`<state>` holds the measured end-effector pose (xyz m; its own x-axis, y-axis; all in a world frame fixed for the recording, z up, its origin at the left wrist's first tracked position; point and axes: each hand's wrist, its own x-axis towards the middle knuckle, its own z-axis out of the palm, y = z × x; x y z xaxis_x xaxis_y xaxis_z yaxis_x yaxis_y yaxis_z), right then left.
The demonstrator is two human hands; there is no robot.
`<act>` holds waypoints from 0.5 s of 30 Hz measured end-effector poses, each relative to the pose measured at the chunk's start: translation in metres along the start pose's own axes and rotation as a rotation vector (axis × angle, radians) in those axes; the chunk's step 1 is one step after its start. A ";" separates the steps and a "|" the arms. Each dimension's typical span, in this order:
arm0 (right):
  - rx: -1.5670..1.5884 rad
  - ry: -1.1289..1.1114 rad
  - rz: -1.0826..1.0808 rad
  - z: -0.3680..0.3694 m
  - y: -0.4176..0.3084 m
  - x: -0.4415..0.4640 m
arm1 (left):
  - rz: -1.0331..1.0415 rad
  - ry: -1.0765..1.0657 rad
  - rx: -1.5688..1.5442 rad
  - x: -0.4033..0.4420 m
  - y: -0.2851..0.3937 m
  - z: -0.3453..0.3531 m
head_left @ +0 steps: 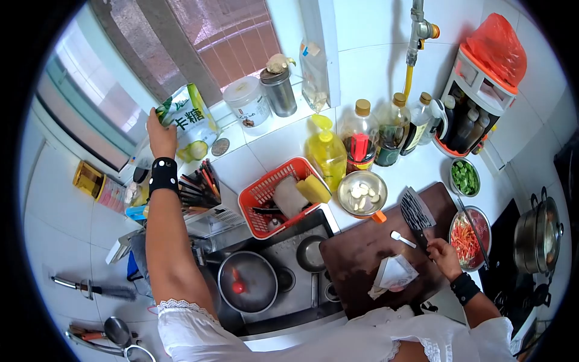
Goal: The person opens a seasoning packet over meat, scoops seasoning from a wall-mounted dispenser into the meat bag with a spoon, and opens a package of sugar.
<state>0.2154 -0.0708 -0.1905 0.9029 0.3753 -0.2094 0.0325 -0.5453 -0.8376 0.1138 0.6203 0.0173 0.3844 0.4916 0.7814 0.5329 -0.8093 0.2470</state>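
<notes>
Kitchen: sink (295, 301) with a pan (259, 265) left of the cutting board (350, 253), cleaver (418, 208) at the board's far edge. Seasoning bottles (391, 134) stand behind the board. Right of it, a lidded pot (529, 241) sits on a black cooktop (499, 274).

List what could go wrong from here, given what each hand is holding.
1. The right grip holds the knife while the left grip is far off at the windowsill; with attention split, the knife might swing or slip.
2. The left grip holds the bag close beside the plastic tub; a careless pull could nudge the tub.
3. The left forearm passes near the upright sticks, so drawing back might catch them.
</notes>
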 end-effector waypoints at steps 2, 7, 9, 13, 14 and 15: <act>0.009 -0.019 0.013 -0.005 -0.012 -0.003 | -0.034 0.111 0.045 -0.001 0.003 0.005; 0.061 -0.051 0.015 -0.004 -0.013 -0.002 | -0.195 0.196 -0.055 0.006 0.015 0.004; 0.067 -0.079 0.039 -0.004 -0.014 -0.005 | -0.241 0.243 -0.121 0.005 0.017 0.007; 0.126 -0.058 0.033 -0.009 -0.002 -0.008 | -0.268 0.253 -0.387 0.021 0.005 0.011; 0.135 -0.066 0.036 -0.010 -0.002 -0.007 | -0.217 0.308 -0.353 0.023 0.009 0.009; 0.144 -0.076 0.038 -0.010 -0.003 -0.006 | -0.164 0.363 -0.318 0.024 0.032 -0.003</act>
<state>0.2140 -0.0788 -0.1816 0.8674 0.4145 -0.2755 -0.0682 -0.4493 -0.8908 0.1378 0.6058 0.0457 -0.0023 0.5227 0.8525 0.2870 -0.8163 0.5013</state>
